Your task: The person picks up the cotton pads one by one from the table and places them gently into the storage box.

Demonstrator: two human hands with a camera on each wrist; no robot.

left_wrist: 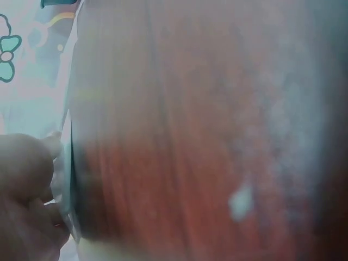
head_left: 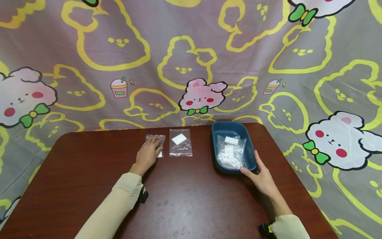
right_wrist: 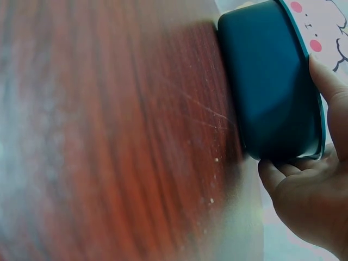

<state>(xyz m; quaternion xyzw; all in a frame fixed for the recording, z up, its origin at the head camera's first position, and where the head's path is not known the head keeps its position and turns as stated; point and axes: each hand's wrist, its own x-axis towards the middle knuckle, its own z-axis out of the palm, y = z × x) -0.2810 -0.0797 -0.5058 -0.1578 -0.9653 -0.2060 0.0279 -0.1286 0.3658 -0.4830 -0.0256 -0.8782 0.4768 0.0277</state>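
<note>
My left hand (head_left: 147, 155) lies over a small clear plastic bag (head_left: 161, 139) with something white inside, and covers much of it. Its fingers rest on the bag; in the left wrist view part of the hand (left_wrist: 27, 185) shows at the left edge, by the bag. My right hand (head_left: 262, 177) grips the near right corner of a dark blue plastic bin (head_left: 215, 146). In the right wrist view its thumb is at the rim of the bin and the other fingers are around the end wall. Inside the bin lie clear bags (head_left: 231, 154) holding white pieces.
Between the left hand and the bin, another clear zip bag (head_left: 180, 147) with a white block (head_left: 179, 139) lies flat on the brown wooden table (head_left: 185, 199). A patterned cloth (head_left: 143, 76) hangs behind the table and along its right side.
</note>
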